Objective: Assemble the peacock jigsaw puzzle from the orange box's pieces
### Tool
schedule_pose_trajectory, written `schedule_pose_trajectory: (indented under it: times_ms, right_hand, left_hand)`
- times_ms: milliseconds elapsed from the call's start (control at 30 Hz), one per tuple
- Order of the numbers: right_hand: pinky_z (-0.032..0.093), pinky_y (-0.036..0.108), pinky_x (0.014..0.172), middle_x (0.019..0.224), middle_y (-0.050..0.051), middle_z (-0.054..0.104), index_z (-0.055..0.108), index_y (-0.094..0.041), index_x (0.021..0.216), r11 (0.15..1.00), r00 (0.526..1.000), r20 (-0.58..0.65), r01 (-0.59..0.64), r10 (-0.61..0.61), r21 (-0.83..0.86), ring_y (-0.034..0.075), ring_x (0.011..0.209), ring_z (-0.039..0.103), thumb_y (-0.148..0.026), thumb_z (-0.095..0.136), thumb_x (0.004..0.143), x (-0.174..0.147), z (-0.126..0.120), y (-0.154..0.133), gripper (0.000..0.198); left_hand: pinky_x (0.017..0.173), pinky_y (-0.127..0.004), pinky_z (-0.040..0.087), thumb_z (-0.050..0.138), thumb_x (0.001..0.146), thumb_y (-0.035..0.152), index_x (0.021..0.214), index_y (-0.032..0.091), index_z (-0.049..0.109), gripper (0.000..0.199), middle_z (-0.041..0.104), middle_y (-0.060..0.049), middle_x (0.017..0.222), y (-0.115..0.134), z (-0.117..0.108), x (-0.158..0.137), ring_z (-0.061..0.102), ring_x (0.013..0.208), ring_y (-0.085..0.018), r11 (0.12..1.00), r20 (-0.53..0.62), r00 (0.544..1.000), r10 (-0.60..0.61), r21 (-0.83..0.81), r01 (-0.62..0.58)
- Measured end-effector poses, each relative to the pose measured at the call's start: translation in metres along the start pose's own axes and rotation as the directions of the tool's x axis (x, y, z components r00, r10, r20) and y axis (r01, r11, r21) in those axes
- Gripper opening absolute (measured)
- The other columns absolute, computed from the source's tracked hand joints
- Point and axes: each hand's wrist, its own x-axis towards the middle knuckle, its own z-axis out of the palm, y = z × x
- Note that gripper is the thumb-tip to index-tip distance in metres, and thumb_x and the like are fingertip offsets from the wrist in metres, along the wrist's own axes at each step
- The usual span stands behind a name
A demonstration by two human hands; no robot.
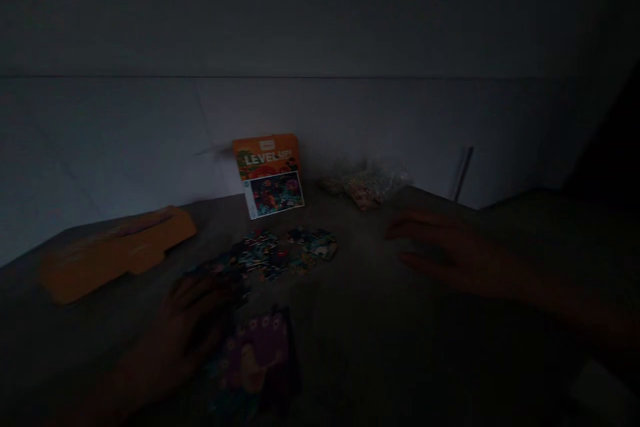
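Observation:
The view is very dark. My left hand [187, 320] is over the left edge of a loose pile of jigsaw puzzle pieces [263, 253]. Its fingers are bent, with a gap between thumb and forefinger, and the fingertips are lost in shadow. Just right of it lies a joined section of puzzle [257, 353] with a purple creature on it. My right hand [445, 250] hovers on the right with fingers stretched and apart, holding nothing. A smaller cluster of puzzle pieces [317, 243] lies between the hands, toward the back.
An orange picture card reading "LEVEL UP" [270, 177] leans against the wall at the back. To its right is a clear plastic bag [367, 183] with pieces inside. A flat orange cardboard box [120, 250] lies on the table's left side. The pale wall [350, 113] borders the table.

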Motion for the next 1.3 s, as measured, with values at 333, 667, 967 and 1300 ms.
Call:
schedule_pose_trajectory:
  times_ms: [333,667,967,1300]
  right_hand:
    - [0.054,0.036,0.081,0.102,0.011,0.066,0.067,-0.016,0.107,0.943,0.944,0.014,0.329,-0.33,0.05,0.023,0.093,0.064,-0.019,0.055,0.09,0.096,0.099,-0.061,0.021]
    - [0.051,0.039,0.085,0.093,0.01,0.065,0.066,-0.015,0.092,0.895,0.899,-0.124,0.433,-0.42,0.109,0.024,0.091,0.059,-0.013,0.054,0.088,0.09,0.146,-0.072,0.012]
    - [0.051,0.038,0.082,0.093,0.01,0.066,0.065,-0.015,0.091,0.91,0.912,-0.161,0.398,-0.378,0.119,0.024,0.091,0.061,-0.011,0.056,0.086,0.091,0.147,-0.068,0.012]
    - [0.052,0.036,0.08,0.095,0.011,0.066,0.066,-0.014,0.093,0.895,0.897,-0.204,0.424,-0.393,0.141,0.023,0.092,0.061,-0.01,0.057,0.084,0.093,0.153,-0.063,0.013]
  left_hand:
    - [0.1,-0.054,0.04,0.055,0.086,0.019,0.116,0.022,0.063,0.031,0.062,-0.01,0.121,0.018,-0.005,0.01,0.053,0.114,-0.032,0.997,0.12,0.99,-0.071,0.035,0.067]
    - [0.099,-0.052,0.038,0.057,0.083,0.017,0.112,0.021,0.064,0.03,0.064,-0.009,0.114,0.021,-0.006,0.01,0.054,0.111,-0.03,0.996,0.098,0.992,-0.083,0.027,0.081]
    - [0.098,-0.056,0.037,0.057,0.083,0.018,0.112,0.019,0.064,0.03,0.064,-0.011,0.115,0.018,-0.004,0.01,0.054,0.112,-0.032,0.997,0.109,0.992,-0.07,0.027,0.068]
    - [0.099,-0.055,0.038,0.055,0.084,0.018,0.114,0.02,0.062,0.031,0.063,-0.01,0.118,0.015,-0.002,0.009,0.054,0.113,-0.031,0.997,0.108,0.992,-0.072,0.041,0.068]
